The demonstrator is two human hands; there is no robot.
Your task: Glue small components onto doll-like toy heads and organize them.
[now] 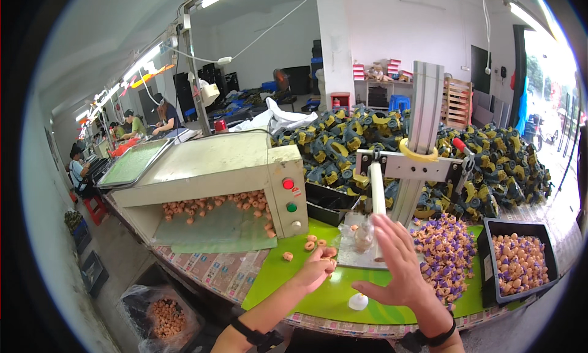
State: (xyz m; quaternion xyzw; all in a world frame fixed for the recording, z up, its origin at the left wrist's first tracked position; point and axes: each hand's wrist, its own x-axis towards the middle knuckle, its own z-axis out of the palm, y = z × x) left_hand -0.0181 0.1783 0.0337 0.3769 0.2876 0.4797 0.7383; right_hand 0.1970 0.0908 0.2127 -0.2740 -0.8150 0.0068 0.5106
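Over the green mat (294, 292), my left hand (315, 270) is closed, its fingers curled round a small peach-coloured piece that shows only in part. My right hand (399, 268) is open, thumb spread from raised fingers, in front of the bench press. The press has an upright metal column (427, 102), a crosswise plate (404, 166) and a white rod-shaped handle (377, 186) ending behind my right fingers; I cannot tell whether they touch. A clear, roundish part (364, 238) sits over the press's base plate. Several small peach-coloured rounded pieces (310, 245) lie beyond my left hand.
A small white bottle (358, 301) stands between my forearms. Purple-and-peach figures (446, 249) are heaped right, beside a black bin (488, 264). A cream machine (202, 163) with peach pieces inside stands left. Grey-and-yellow parts (508, 169) pile behind. Other people work far left.
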